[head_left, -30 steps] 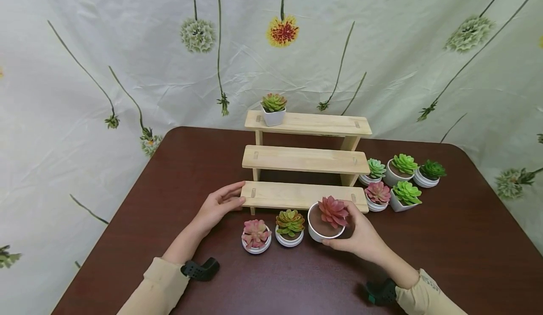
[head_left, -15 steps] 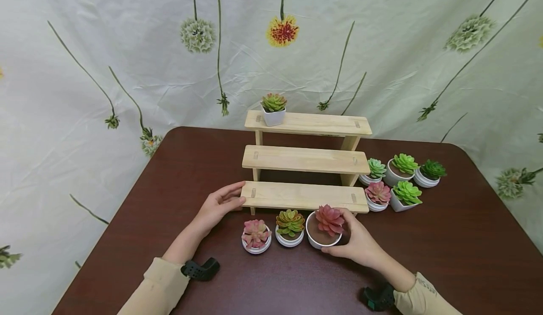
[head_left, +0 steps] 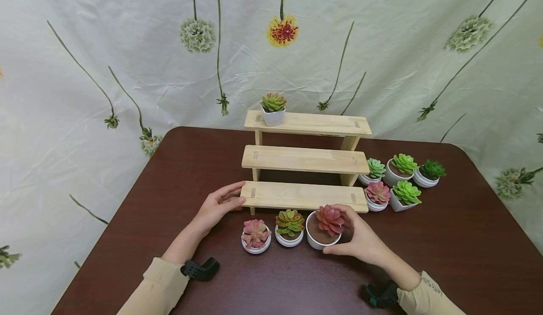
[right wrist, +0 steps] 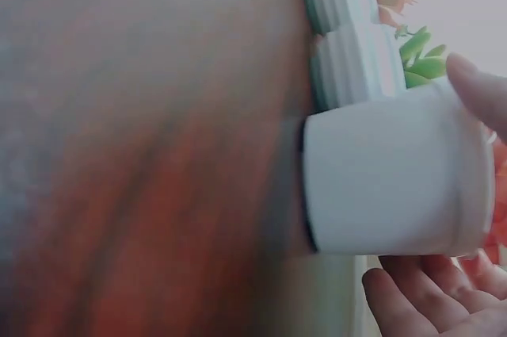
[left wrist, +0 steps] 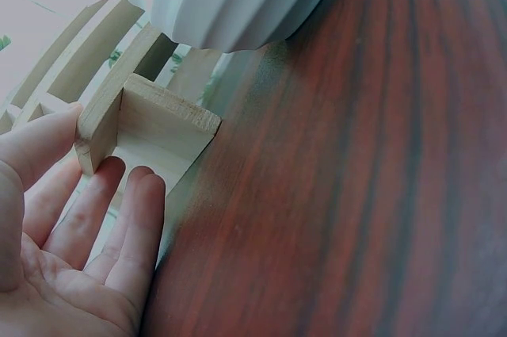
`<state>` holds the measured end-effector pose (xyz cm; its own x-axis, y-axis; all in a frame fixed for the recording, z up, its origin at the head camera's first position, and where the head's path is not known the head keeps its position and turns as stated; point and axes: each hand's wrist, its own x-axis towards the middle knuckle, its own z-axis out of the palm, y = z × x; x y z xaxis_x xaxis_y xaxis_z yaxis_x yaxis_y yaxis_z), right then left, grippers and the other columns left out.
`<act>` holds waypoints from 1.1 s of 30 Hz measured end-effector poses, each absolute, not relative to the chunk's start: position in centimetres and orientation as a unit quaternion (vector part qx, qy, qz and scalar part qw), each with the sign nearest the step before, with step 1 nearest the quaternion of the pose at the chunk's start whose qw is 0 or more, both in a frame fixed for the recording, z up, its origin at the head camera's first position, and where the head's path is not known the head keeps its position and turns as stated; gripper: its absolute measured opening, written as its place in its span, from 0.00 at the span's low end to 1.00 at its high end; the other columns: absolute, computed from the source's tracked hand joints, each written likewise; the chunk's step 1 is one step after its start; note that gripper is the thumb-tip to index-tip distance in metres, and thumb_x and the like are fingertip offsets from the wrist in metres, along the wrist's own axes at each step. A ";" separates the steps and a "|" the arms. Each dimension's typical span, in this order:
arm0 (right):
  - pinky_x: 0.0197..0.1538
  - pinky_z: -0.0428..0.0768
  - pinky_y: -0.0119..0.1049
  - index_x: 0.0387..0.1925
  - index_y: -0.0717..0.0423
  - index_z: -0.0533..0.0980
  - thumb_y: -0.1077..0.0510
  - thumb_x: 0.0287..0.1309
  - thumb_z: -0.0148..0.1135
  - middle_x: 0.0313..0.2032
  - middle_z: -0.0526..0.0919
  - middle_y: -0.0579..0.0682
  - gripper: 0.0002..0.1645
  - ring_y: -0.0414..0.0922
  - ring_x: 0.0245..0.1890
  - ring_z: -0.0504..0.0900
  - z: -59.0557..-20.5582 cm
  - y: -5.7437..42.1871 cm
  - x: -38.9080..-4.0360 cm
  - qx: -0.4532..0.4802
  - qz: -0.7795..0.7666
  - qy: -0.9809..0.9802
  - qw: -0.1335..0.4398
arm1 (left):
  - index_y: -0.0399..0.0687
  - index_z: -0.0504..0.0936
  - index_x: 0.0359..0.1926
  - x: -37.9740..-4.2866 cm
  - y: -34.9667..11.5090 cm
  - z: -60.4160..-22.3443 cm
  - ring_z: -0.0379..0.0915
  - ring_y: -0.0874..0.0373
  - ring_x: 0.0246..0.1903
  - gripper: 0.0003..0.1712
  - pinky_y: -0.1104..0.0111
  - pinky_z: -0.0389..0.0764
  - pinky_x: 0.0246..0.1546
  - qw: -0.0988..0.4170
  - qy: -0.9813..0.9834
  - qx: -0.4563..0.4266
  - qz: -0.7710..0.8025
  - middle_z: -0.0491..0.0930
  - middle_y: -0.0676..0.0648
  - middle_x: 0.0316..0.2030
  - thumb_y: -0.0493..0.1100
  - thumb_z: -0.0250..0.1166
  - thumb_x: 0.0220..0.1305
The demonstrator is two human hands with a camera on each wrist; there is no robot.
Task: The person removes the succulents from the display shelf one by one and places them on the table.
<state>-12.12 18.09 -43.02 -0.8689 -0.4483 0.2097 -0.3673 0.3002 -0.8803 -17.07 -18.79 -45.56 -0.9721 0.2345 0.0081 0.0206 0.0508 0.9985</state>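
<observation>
In the head view, my left hand (head_left: 220, 207) touches the left end of the bottom shelf of a three-tier wooden stand (head_left: 305, 158). The left wrist view shows its thumb and fingers (left wrist: 95, 194) at the board's end. My right hand (head_left: 360, 237) is spread loosely round a smooth white pot (head_left: 318, 245) with a red succulent (head_left: 331, 219), upright on the table. In the right wrist view its thumb is near the rim, and its fingers (right wrist: 396, 297) lie along the opposite side. Left of it stand a green-brown potted succulent (head_left: 290, 225) and a pink potted succulent (head_left: 256, 235).
A potted succulent (head_left: 273, 110) sits on the top shelf's left part. Right of the stand, several potted succulents cluster, among them a pink one (head_left: 377, 194) and a dark green one (head_left: 431, 171). Behind the dark table (head_left: 203, 159) hangs a flowered cloth (head_left: 127, 46).
The red succulent's pot came down and slightly left, beside the green-brown one. Since then the pot has stayed put, while my right hand has loosened and shifted slightly right. The left hand stays still.
</observation>
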 end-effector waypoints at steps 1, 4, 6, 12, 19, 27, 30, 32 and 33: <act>0.51 0.74 0.30 0.59 0.62 0.63 0.61 0.36 0.79 0.54 0.73 0.57 0.48 0.42 0.51 0.76 -42.8 18.1 -12.2 -0.254 -0.538 0.803 0.043 | 0.39 0.68 0.64 -17.1 -18.8 -45.6 0.77 0.59 0.46 0.30 0.64 0.80 0.44 0.078 0.721 0.089 0.683 0.70 0.33 0.58 0.39 0.64 0.62; 0.53 0.73 0.28 0.61 0.66 0.60 0.63 0.37 0.78 0.55 0.72 0.61 0.50 0.44 0.54 0.74 -42.0 18.2 -12.3 -0.251 -0.551 0.793 0.061 | 0.39 0.68 0.64 -17.0 -18.8 -45.5 0.76 0.59 0.46 0.30 0.64 0.80 0.44 0.078 0.720 0.090 0.684 0.69 0.33 0.59 0.39 0.64 0.62; 0.54 0.72 0.27 0.62 0.68 0.58 0.64 0.38 0.77 0.56 0.71 0.62 0.51 0.46 0.55 0.74 -41.5 18.3 -12.5 -0.248 -0.557 0.790 0.069 | 0.39 0.68 0.64 -17.0 -18.8 -45.5 0.77 0.59 0.46 0.30 0.64 0.80 0.43 0.079 0.719 0.090 0.684 0.70 0.33 0.58 0.39 0.64 0.62; 0.55 0.71 0.28 0.63 0.69 0.57 0.66 0.42 0.75 0.57 0.71 0.64 0.49 0.52 0.57 0.73 -40.0 18.3 -13.3 -0.258 -0.553 0.790 0.066 | 0.38 0.68 0.64 -17.0 -18.8 -45.5 0.77 0.59 0.45 0.30 0.65 0.80 0.43 0.078 0.717 0.093 0.687 0.69 0.33 0.58 0.38 0.64 0.62; 0.59 0.70 0.38 0.64 0.66 0.58 0.66 0.44 0.73 0.58 0.71 0.65 0.48 0.57 0.58 0.71 -38.0 17.8 -14.6 -0.251 -0.561 0.786 0.065 | 0.37 0.67 0.64 -17.0 -18.9 -45.6 0.77 0.60 0.45 0.30 0.65 0.80 0.43 0.076 0.714 0.096 0.690 0.69 0.32 0.58 0.37 0.63 0.62; 0.60 0.69 0.34 0.64 0.69 0.56 0.70 0.44 0.71 0.58 0.70 0.64 0.47 0.58 0.58 0.70 -36.1 16.5 -16.7 -0.264 -0.583 0.767 0.054 | 0.38 0.68 0.64 -17.1 -18.9 -45.7 0.77 0.59 0.46 0.30 0.65 0.80 0.44 0.077 0.714 0.097 0.689 0.70 0.33 0.58 0.38 0.64 0.62; 0.60 0.69 0.33 0.65 0.70 0.55 0.71 0.45 0.70 0.58 0.69 0.66 0.48 0.58 0.58 0.70 -35.3 16.0 -17.5 -0.266 -0.580 0.769 0.047 | 0.38 0.68 0.64 -17.1 -18.9 -45.7 0.77 0.59 0.46 0.30 0.65 0.80 0.44 0.078 0.713 0.098 0.690 0.69 0.32 0.58 0.38 0.64 0.62; 0.60 0.69 0.34 0.66 0.69 0.55 0.72 0.46 0.70 0.59 0.67 0.66 0.47 0.57 0.59 0.70 -34.7 15.7 -18.1 -0.261 -0.582 0.769 0.043 | 0.38 0.68 0.64 -17.1 -18.9 -45.7 0.77 0.59 0.46 0.30 0.65 0.80 0.44 0.078 0.712 0.099 0.691 0.69 0.32 0.58 0.38 0.64 0.62; 0.60 0.69 0.34 0.66 0.68 0.55 0.72 0.46 0.69 0.59 0.67 0.66 0.47 0.57 0.59 0.70 -34.4 15.5 -18.4 -0.256 -0.582 0.771 0.042 | 0.38 0.68 0.64 -17.1 -18.9 -45.7 0.77 0.59 0.46 0.30 0.65 0.80 0.44 0.078 0.712 0.099 0.691 0.69 0.32 0.58 0.38 0.64 0.62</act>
